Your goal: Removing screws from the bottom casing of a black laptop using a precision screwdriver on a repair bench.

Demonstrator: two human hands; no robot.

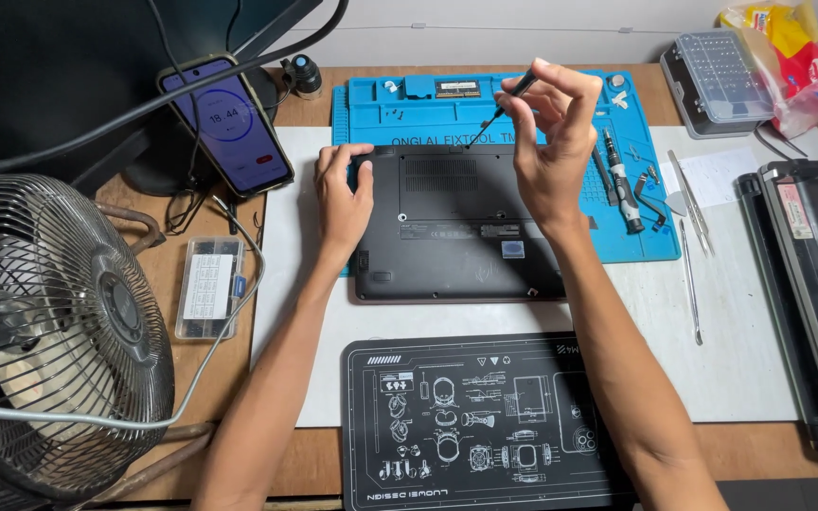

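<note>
a dark laptop (456,227) lies bottom side up in the middle of the counter (295,445), its far edge over a blue repair mat (542,104) and its near part on a white sheet (740,369). the left hand (341,194) rests flat on the laptop's far left corner, fingers curled over the edge and pressing down, with nothing pinched in it. the right hand (551,142) is raised above the laptop's far edge, thumb and fingers pressed together around the top of a thin screwdriver (506,99), which slants down to the left so that its tip meets the laptop near the middle of the far edge. on the blue repair mat just right of the right hand lies a thicker driver handle (623,185), and beyond it on the white sheet lie tweezers (691,203) and a slim metal pry tool (690,284). a black printed mat (475,426) sits near the person, between the forearms. to the left a phone (229,123) with a lit screen leans against a dark monitor base, a small clear parts box (208,287) lies near it, and a wire-caged fan (54,331) fills the left edge. a second dark laptop (811,293) lies at the right edge, and a clear bit case (720,80) sits at the far right.
</note>
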